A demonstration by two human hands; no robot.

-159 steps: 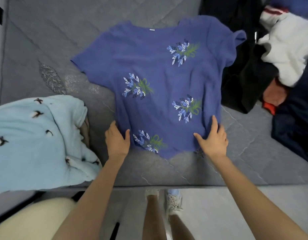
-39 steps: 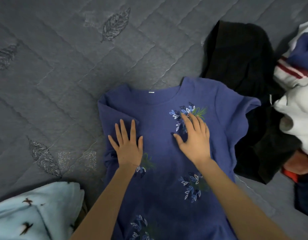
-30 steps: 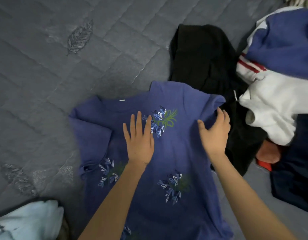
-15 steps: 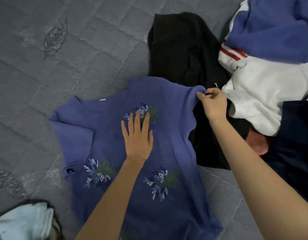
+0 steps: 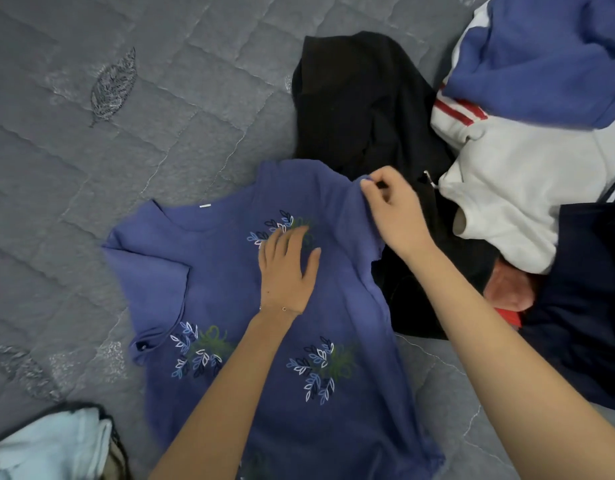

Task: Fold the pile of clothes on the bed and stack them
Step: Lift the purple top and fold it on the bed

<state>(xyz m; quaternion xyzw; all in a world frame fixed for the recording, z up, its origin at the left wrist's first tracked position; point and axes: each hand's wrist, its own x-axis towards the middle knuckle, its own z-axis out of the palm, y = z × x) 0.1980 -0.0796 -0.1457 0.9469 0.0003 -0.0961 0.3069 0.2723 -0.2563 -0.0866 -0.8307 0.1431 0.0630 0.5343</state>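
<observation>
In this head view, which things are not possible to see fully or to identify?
All in the head view:
- blue shirt: its hem runs off the bottom edge.
- Shirt sleeve edge: covered by the right hand that pinches it.
- red item: mostly buried between the white garment and the navy garment; its kind is unclear.
- light blue cloth: cut by the lower left corner.

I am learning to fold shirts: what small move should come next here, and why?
Probably the right hand should carry the pinched sleeve inward over the blue shirt, since the other sleeve already lies folded in and the left hand presses the chest flat.
</observation>
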